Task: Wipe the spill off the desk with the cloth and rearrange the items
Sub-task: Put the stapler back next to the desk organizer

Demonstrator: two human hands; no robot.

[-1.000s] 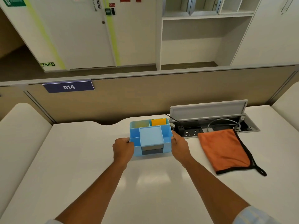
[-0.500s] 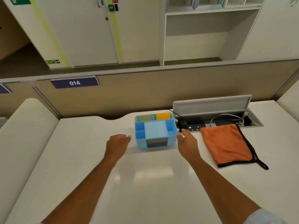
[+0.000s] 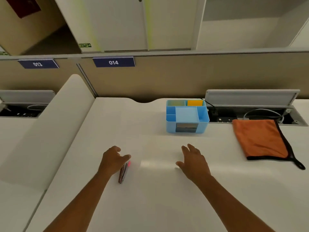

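A light blue desk organizer [image 3: 187,116] with several compartments stands at the back of the white desk [image 3: 150,206]. To its right an orange cloth [image 3: 260,139] with a black border lies flat. My left hand [image 3: 113,159] is curled over a small bundle of pens [image 3: 123,174] lying on the desk, its fingers at their upper end; a grip is not clear. My right hand [image 3: 194,163] hovers palm down over the bare desk with fingers spread, holding nothing. I see no spill on the surface.
An open cable tray [image 3: 254,114] with sockets and a white cable sits behind the cloth, its lid raised. A white divider [image 3: 55,131] borders the desk on the left. A beige partition [image 3: 167,77] marked 014 runs along the back.
Both hands let go of the organizer and drew back toward me. The left hand came down onto the pens. The view tilted down and left.
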